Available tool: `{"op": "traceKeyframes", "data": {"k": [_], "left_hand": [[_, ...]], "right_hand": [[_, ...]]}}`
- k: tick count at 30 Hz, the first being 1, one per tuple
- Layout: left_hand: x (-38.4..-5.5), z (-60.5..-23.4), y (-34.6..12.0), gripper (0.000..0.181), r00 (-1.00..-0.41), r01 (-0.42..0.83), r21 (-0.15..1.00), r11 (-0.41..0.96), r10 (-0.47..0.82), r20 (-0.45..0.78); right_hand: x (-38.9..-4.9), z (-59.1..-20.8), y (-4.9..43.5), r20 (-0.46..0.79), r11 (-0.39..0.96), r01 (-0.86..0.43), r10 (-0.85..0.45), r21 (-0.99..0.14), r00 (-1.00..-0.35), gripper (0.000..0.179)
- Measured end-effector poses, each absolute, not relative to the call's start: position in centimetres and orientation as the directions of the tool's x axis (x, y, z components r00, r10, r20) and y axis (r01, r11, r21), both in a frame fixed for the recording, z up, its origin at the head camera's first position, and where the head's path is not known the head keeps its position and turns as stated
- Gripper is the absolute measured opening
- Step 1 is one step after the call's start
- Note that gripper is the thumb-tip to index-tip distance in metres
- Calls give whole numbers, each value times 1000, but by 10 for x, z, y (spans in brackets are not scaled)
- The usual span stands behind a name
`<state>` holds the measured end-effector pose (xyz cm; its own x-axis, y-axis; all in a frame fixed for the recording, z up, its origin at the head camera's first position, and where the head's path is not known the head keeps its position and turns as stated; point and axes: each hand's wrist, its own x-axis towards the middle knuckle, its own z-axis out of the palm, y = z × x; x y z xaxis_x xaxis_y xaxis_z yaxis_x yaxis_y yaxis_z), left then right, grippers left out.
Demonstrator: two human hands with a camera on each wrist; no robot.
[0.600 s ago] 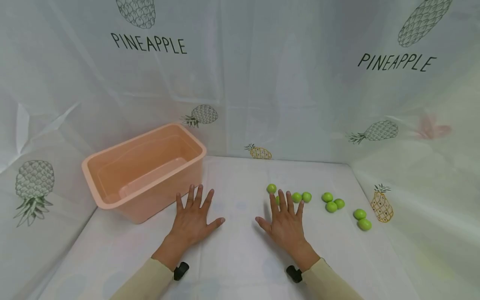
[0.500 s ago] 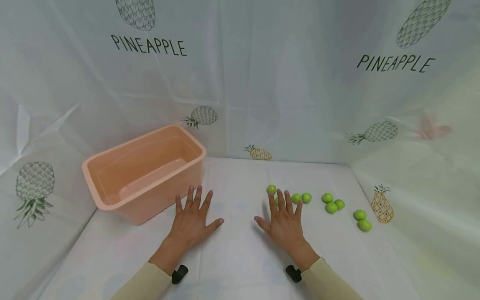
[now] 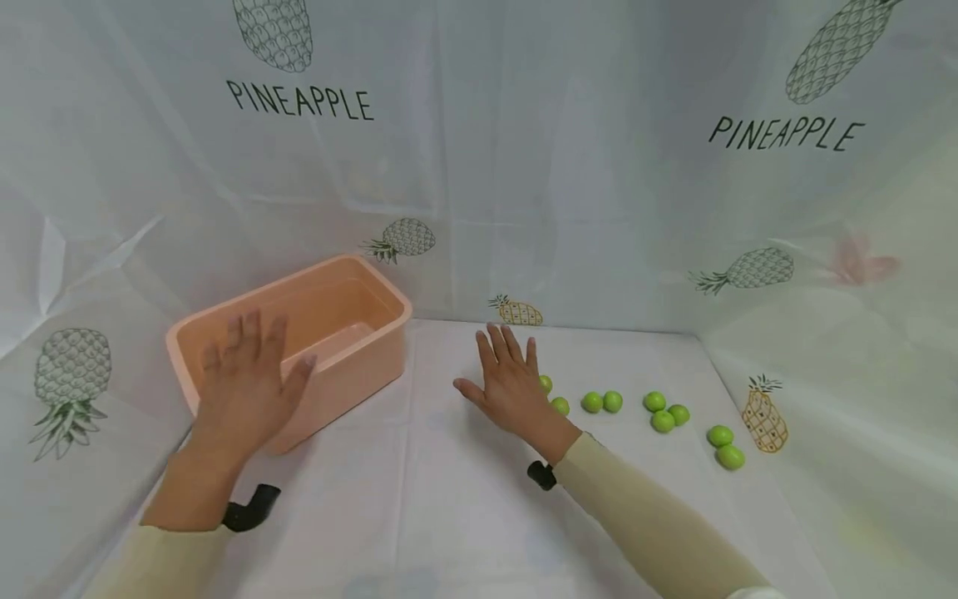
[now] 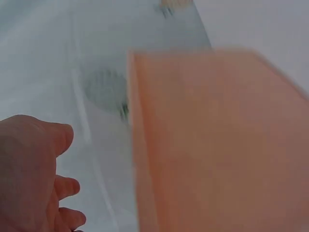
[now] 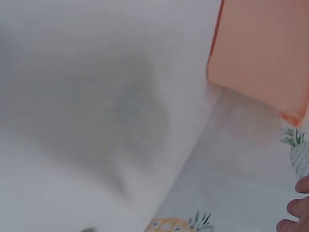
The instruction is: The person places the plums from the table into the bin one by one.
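A rectangular peach plastic bin stands at the back left of the table, its top uncovered. My left hand is raised with fingers spread, overlapping the bin's front wall and near rim in the head view. In the left wrist view the hand is beside the bin wall and holds nothing. Raised over the middle of the table, my right hand has its fingers extended and thumb out. Just right of it lie small green limes, partly hidden by the hand. The right wrist view catches only fingertips.
More limes lie to the right: a pair, a cluster of three and another pair by the right wall. A white pineapple-print sheet hangs around the back and sides. White cloth covers the table.
My left hand has lifted and moved left, up to the bin. The right hand has moved left and forward, away from the limes, which lie as before.
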<state>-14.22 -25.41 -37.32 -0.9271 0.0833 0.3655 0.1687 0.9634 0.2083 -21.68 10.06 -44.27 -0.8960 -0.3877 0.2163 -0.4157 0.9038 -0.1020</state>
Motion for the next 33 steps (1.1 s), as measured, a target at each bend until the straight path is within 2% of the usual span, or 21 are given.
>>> {"op": "traceKeyframes", "data": {"k": [6,13,18,28,33], "left_hand": [[-161,-377,-339,88,-983,-28,269,963,-75,165],[-167,-395,-377,98,-1000,5,374,927,-6,29],[-165,-394,-372,104,-997,-9,418,908,21,-68],[-130,-387,-305,105,-995,88,299,950,98,-19],[-120,-377,-287,102,-990,116,247,962,132,-51]], "right_hand": [[-247,-425,47,165,876,-471,-452,-105,-877,89],[-258,-416,7,134,842,-527,-513,-117,-848,88],[-259,-414,-2,99,842,-522,-512,-140,-853,88],[-266,-406,7,100,879,-442,-430,-180,-897,89],[-271,-404,11,93,887,-420,-409,-193,-908,93]]}}
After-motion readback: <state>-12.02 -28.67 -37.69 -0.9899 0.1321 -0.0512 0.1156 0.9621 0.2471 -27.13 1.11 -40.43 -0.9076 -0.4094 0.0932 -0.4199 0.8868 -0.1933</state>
